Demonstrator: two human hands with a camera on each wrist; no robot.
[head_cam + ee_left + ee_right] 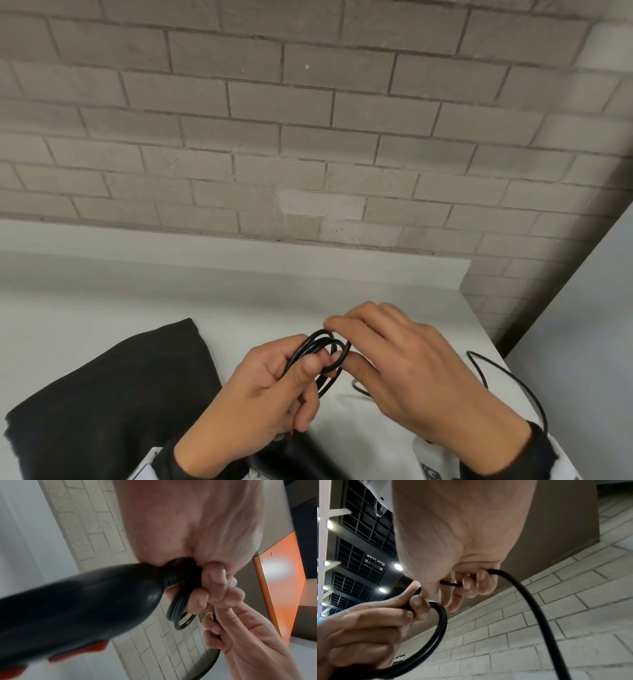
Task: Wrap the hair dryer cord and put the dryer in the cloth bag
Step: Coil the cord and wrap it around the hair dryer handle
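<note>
We count two hands, one hair dryer, one cord and one cloth bag. Our left hand has its fingers curled tight round a bundle of black cord loops; in the left wrist view about four strands lie side by side where they pass under the fingertips, though the blur keeps us from an exact count. Our right hand meets the left at the top of the coil, its fingers bent and pinching a single strand of the same cord. From there the free length runs back toward our right wrist and arcs in one open loop above the white worktop, to the right of the hands.

The hair dryer is black, with red-orange patches on its handle. Its cord end sits in the left palm, and the long axis of its handle runs from that hand back along our left forearm. In the head view only a dark part of it shows below the left hand, at the lower edge. We cannot tell which way the nozzle faces.

The cloth bag is black and lies flat on the worktop just left of the left hand. A grey brick wall stands behind the worktop.
</note>
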